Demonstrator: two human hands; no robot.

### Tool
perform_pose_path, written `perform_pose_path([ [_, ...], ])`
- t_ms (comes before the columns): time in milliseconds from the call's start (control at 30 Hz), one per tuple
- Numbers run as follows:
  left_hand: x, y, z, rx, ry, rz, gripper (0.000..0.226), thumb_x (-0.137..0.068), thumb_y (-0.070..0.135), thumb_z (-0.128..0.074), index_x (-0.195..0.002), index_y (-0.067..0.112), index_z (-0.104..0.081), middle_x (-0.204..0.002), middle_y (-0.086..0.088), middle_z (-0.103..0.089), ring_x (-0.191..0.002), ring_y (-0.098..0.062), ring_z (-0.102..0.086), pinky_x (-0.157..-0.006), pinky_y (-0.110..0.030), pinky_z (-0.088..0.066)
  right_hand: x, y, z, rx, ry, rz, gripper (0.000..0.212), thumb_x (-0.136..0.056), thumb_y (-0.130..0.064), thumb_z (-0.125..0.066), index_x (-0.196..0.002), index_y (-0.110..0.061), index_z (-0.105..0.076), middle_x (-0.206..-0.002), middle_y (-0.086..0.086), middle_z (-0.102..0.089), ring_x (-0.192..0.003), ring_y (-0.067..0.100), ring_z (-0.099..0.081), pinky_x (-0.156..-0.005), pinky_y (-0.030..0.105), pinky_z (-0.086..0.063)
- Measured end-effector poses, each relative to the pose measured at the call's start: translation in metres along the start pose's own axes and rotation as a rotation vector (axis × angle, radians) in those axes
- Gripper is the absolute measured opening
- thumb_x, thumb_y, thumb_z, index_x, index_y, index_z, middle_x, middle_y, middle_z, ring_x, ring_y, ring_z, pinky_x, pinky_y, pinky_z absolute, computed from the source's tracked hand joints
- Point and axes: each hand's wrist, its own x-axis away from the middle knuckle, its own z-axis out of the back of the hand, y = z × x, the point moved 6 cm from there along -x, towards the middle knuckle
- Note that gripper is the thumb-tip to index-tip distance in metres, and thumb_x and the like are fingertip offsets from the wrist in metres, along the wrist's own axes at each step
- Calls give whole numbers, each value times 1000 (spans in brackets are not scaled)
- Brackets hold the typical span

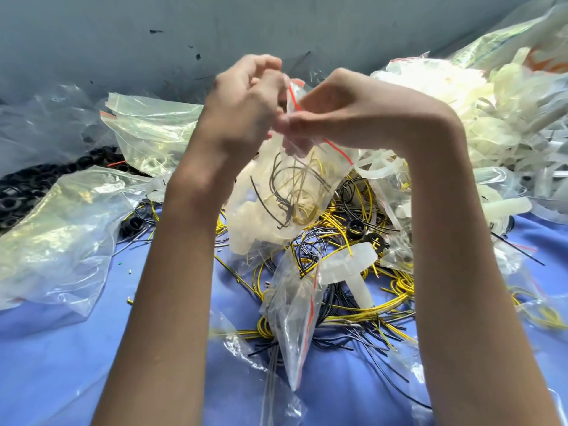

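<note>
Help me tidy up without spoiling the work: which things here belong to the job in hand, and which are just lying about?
In hand: left hand and right hand, both pinching the mouth of the held bag; bagged wires.
Lying about: loose wires; flat bag; left bags; white parts; black rings.

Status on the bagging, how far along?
Done: two bags at left look filled. In hand: left hand and right hand pinch the mouth of a zip bag holding wires and a white part. Left: loose yellow and black wires and a heap of white parts lie on the table, so plenty to go.
</note>
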Motion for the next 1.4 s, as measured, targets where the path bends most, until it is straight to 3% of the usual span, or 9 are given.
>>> perform_pose_path([
  [167, 0, -44, -9, -432, -327, 81, 14, -97, 27, -49, -104, 21, -59, -99, -2, -61, -94, -16, -54, -85, -29, -42, 4, 2, 11, -10, 127, 25, 26, -95, -28, -55, -88, -12, -74, -81, 0, -73, -52, -7, -54, -43, 6, -34],
  [300, 9, -67, -12, -582, -589, 121, 23, -100, 29, -43, -110, 17, -59, -113, -4, -60, -108, -18, -53, -101, -36, -37, 2, 4, 18, -6, 248, 52, 23, -96, -19, -53, -89, -12, -73, -86, 1, -73, -80, 5, -66, -77, 19, -49],
  [500, 5, -79, -3, -684, -512, 144, 16, -97, 20, -46, -102, 18, -61, -107, -4, -64, -104, -23, -57, -94, -35, -44, 0, -3, 24, 34, 348, 95, 25, -97, -13, -48, -96, -12, -72, -92, 0, -70, -82, 0, -63, -80, 19, -48],
  [667, -2, -83, 7, -656, -374, 142, 30, -93, 6, -50, -70, 25, -55, -71, 16, -58, -69, -6, -58, -50, -8, -41, 4, -3, 28, -17, 406, 119, 22, -96, -15, -51, -98, -12, -72, -97, -1, -71, -89, 7, -65, -88, 29, -50],
  [800, -5, -81, 18, -622, -295, 153, 30, -88, 3, -49, -66, 23, -56, -69, 11, -59, -82, -19, -59, -77, -26, -45, 6, -3, 30, -48, 437, 130, 21, -96, -16, -52, -98, -12, -72, -95, -1, -70, -92, 9, -66, -90, 32, -51],
  [1033, -12, -76, 28, -618, -154, 138, 32, -93, 3, -33, -65, 5, -48, -92, -25, -55, -87, -34, -50, -76, -38, -36, 8, -1, 36, -151, 526, 163, 22, -96, -8, -48, -92, 3, -66, -69, 3, -65, -56, 11, -65, -60, 27, -54],
  [1233, -8, -78, 27, -479, -166, 235, 27, -98, 2, -34, -72, 7, -41, -74, -16, -38, -71, -28, -40, -53, -25, -41, 6, 10, 39, -78, 589, 50, 26, -100, -20, -43, -83, -12, -61, -61, -11, -47, -51, -1, -41, -52, 19, -32],
  [1333, -4, -77, 27, -385, -147, 242, 25, -101, 15, -39, -78, 8, -44, -74, -13, -40, -67, -25, -39, -55, -33, -33, 4, 15, 39, -97, 612, 14, 41, -100, -32, -45, -65, -12, -53, -56, -3, -44, -50, 4, -36, -52, 22, -27],
  [1400, -1, -73, 26, -332, -184, 198, 48, -98, 48, -38, -64, 15, -42, -64, -7, -39, -58, -19, -38, -54, -28, -39, 7, 16, 40, -154, 640, 21, 51, -97, -39, -49, -57, -8, -43, -55, 6, -35, -51, 8, -28, -52, 28, -22],
])
